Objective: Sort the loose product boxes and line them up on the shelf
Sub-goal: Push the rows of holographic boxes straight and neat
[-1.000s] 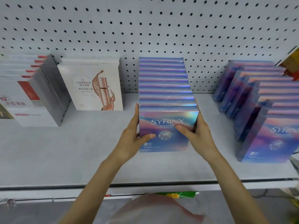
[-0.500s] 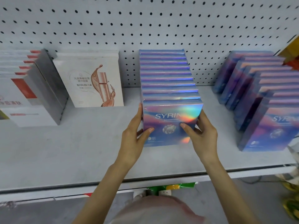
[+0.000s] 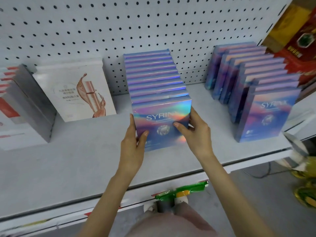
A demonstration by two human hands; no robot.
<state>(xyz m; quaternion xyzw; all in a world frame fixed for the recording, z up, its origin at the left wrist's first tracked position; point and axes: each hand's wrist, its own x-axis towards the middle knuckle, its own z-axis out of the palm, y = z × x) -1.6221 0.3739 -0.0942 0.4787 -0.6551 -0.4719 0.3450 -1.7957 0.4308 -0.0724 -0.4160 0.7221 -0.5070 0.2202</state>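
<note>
I have both forearms reaching forward; my left hand [image 3: 132,144] and right hand [image 3: 196,134] pinch the front box [image 3: 162,117] from either side, thumbs across its face.

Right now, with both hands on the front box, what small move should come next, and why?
Probably press the front box back snug against its row. The left hand and right hand grip its sides, and it stands upright at the row's front on the shelf.

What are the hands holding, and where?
The middle row's front SYRINX box: left hand grips its left edge, right hand its right edge, thumbs on its face.
</note>
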